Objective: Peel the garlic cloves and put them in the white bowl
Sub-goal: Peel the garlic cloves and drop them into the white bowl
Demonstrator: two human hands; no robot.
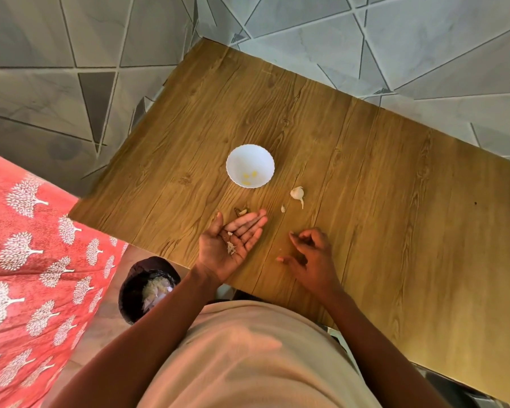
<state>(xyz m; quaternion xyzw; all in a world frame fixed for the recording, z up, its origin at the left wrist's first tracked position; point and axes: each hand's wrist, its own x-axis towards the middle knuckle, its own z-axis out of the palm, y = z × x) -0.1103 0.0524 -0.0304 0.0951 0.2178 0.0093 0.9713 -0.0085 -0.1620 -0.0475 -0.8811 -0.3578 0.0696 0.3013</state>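
The white bowl (250, 165) stands on the wooden table (365, 187) with a few peeled yellow cloves inside. Right of it lies a piece of garlic bulb (297, 194) with its stem, and a small loose clove (283, 208) beside it. A few scraps of skin (242, 212) lie just beyond my left fingertips. My left hand (230, 245) is palm up over the table's near edge, fingers spread, with bits of garlic peel (231, 247) resting on the palm. My right hand (309, 256) hovers palm down to the right, fingers loosely curled, holding nothing I can see.
A dark bin (147, 287) with pale peel inside sits on the floor below my left forearm. A red cloth with white tree prints (27, 260) covers something at the left. Grey tiled floor surrounds the table.
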